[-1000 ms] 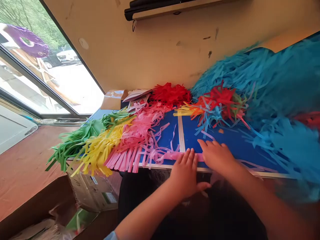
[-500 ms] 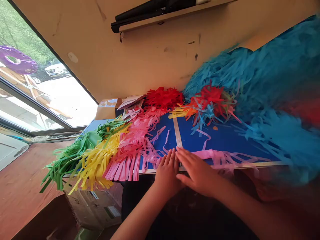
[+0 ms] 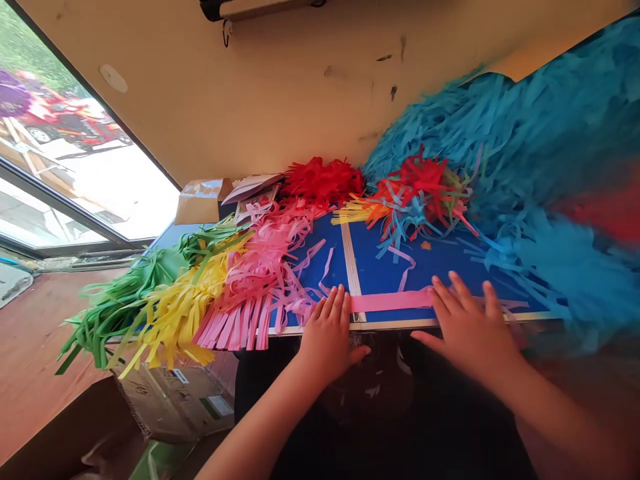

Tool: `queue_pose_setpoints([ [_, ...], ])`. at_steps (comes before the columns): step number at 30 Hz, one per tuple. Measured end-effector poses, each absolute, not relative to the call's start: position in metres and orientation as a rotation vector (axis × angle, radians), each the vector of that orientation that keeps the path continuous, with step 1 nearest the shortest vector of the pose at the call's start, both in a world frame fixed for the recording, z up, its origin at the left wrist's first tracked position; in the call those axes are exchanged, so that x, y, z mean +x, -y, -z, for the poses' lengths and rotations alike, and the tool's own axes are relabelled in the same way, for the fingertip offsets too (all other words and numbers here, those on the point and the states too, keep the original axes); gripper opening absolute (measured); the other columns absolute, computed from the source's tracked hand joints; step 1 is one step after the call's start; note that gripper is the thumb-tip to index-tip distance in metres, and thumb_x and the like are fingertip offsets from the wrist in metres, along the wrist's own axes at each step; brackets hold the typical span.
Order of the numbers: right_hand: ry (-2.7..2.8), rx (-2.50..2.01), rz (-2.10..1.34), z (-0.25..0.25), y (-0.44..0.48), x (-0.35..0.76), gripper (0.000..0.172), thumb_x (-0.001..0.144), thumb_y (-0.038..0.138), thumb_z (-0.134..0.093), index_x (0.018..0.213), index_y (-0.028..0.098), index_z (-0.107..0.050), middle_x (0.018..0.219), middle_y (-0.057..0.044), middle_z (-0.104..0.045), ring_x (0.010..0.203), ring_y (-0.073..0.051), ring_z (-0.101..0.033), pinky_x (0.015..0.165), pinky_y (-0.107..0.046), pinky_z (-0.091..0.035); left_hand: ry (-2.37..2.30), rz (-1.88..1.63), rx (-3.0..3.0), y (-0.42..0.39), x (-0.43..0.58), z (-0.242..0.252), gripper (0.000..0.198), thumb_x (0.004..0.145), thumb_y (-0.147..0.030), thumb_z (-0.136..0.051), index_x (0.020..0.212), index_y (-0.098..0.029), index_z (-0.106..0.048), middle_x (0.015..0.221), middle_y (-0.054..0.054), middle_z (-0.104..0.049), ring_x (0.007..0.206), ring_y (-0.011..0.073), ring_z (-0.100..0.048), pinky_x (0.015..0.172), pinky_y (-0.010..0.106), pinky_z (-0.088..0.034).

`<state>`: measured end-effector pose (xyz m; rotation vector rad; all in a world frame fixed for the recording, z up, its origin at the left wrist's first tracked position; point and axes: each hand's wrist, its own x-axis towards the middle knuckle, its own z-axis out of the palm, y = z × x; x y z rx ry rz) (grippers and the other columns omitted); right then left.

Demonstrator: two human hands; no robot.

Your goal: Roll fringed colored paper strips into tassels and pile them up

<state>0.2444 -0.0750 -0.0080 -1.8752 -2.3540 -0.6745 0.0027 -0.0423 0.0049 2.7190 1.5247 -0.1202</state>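
Both my hands lie flat on the near edge of a blue board (image 3: 400, 273) with a pale metal-edged frame. My left hand (image 3: 327, 330) rests at the left end of a flat pink paper band (image 3: 390, 301), and my right hand (image 3: 470, 327) has its fingertips at the band's right end. Neither hand grips anything. Fringed paper sheets hang to the left: green (image 3: 125, 307), yellow (image 3: 175, 317) and pink (image 3: 240, 307). Beyond the board lie a red paper tuft (image 3: 320, 181) and a mixed red-and-blue bunch (image 3: 413, 200). A huge blue fringe mass (image 3: 500, 147) fills the right.
A window (image 3: 90, 153) runs along the left, above a reddish-brown surface (image 3: 35, 333). A cardboard box (image 3: 173, 403) sits below the board's left side. White paper sheets (image 3: 253, 190) and a cardboard piece (image 3: 200, 202) lie at the far end, against a cream wall (image 3: 250, 87).
My hands have spread apart along the near edge, the right one sliding right. The pink strip, crumpled before, now lies as a straight flat band. The view has shifted slightly.
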Motion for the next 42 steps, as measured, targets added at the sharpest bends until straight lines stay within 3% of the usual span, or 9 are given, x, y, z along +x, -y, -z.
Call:
queue_pose_setpoints([
  [7, 2.103, -1.641, 0.761, -0.016, 0.081, 0.242, 0.029, 0.086, 0.032, -0.046, 0.100, 0.015, -0.065, 0.105, -0.014, -0.065, 0.101, -0.031, -0.056, 0.087, -0.048, -0.036, -1.495, 0.037, 2.708, 0.043, 0.000, 0.001, 0.093, 0.073, -0.064, -0.051, 0.139, -0.003, -0.026, 0.146, 0.018, -0.019, 0.135, 0.0307, -0.020, 0.106, 0.045, -0.027],
  [12, 2.473, -1.220, 0.571, -0.001, 0.057, 0.210, 0.023, 0.084, 0.012, -0.043, 0.089, 0.015, -0.066, 0.089, -0.006, -0.068, 0.082, -0.018, -0.060, 0.078, -0.033, -0.040, -1.436, -0.118, 2.595, 0.044, -0.009, -0.006, 0.093, 0.079, -0.067, -0.041, 0.140, -0.001, -0.017, 0.144, 0.021, -0.024, 0.134, 0.0281, -0.023, 0.106, 0.045, -0.027],
  [15, 2.545, -1.214, 0.536, 0.002, 0.045, 0.209, 0.026, 0.079, 0.004, -0.042, 0.085, 0.015, -0.064, 0.085, -0.006, -0.067, 0.077, -0.017, -0.059, 0.070, -0.030, -0.040, -1.454, -0.183, 2.557, 0.042, -0.010, -0.015, 0.075, 0.087, -0.051, -0.043, 0.139, -0.003, -0.019, 0.143, 0.021, -0.029, 0.130, 0.0254, -0.033, 0.101, 0.041, -0.036],
  [18, 2.611, -1.175, 0.556, -0.004, 0.040, 0.214, 0.027, 0.075, -0.001, -0.040, 0.079, 0.015, -0.062, 0.078, -0.007, -0.065, 0.071, -0.017, -0.057, 0.064, -0.029, -0.037, -1.554, -0.305, 2.685, 0.037, 0.000, -0.023, 0.042, 0.087, -0.036, -0.048, 0.123, -0.014, -0.046, 0.142, 0.014, -0.035, 0.126, 0.0275, -0.038, 0.099, 0.044, -0.037],
  [22, 2.600, -1.160, 0.627, -0.011, 0.040, 0.214, 0.024, 0.074, -0.001, -0.041, 0.070, 0.016, -0.057, 0.066, -0.004, -0.058, 0.064, -0.017, -0.052, 0.060, -0.029, -0.032, -1.353, -0.258, 2.964, 0.025, 0.025, -0.025, 0.018, 0.084, -0.029, -0.052, 0.096, -0.017, -0.058, 0.110, 0.009, -0.060, 0.101, 0.0268, -0.053, 0.086, 0.042, -0.044],
  [25, 2.518, -1.238, 0.551, -0.010, 0.039, 0.211, 0.020, 0.078, 0.004, -0.042, 0.068, 0.017, -0.055, 0.065, -0.003, -0.055, 0.063, -0.017, -0.049, 0.058, -0.029, -0.030, -1.123, -0.061, 3.032, 0.015, 0.038, -0.023, 0.014, 0.086, -0.028, -0.049, 0.090, -0.016, -0.056, 0.089, 0.006, -0.058, 0.084, 0.0230, -0.054, 0.068, 0.035, -0.047],
  [29, 2.486, -1.348, 0.362, -0.004, 0.033, 0.214, 0.017, 0.083, 0.016, -0.044, 0.070, 0.017, -0.055, 0.069, -0.003, -0.055, 0.066, -0.017, -0.047, 0.060, -0.029, -0.030, -1.023, 0.060, 3.053, 0.005, 0.035, -0.021, 0.010, 0.085, -0.015, -0.047, 0.093, -0.015, -0.054, 0.089, 0.006, -0.054, 0.081, 0.0205, -0.052, 0.064, 0.030, -0.046],
  [36, 2.468, -1.520, -0.032, 0.001, 0.029, 0.245, 0.022, 0.087, 0.027, -0.043, 0.079, 0.022, -0.062, 0.084, -0.003, -0.059, 0.080, -0.017, -0.048, 0.071, -0.031, -0.031, -1.075, 0.063, 2.948, 0.002, 0.007, -0.023, 0.015, 0.092, -0.021, -0.042, 0.090, -0.016, -0.056, 0.091, 0.005, -0.056, 0.082, 0.0180, -0.052, 0.072, 0.029, -0.046],
  [42, 2.429, -1.717, 0.042, -0.019, 0.034, 0.241, 0.020, 0.082, 0.031, -0.050, 0.073, 0.025, -0.067, 0.087, -0.002, -0.061, 0.085, -0.020, -0.048, 0.074, -0.035, -0.029, -1.086, 0.058, 2.924, 0.000, -0.005, -0.024, 0.020, 0.093, -0.021, -0.040, 0.089, -0.015, -0.058, 0.088, 0.005, -0.056, 0.085, 0.0183, -0.053, 0.076, 0.030, -0.046],
])
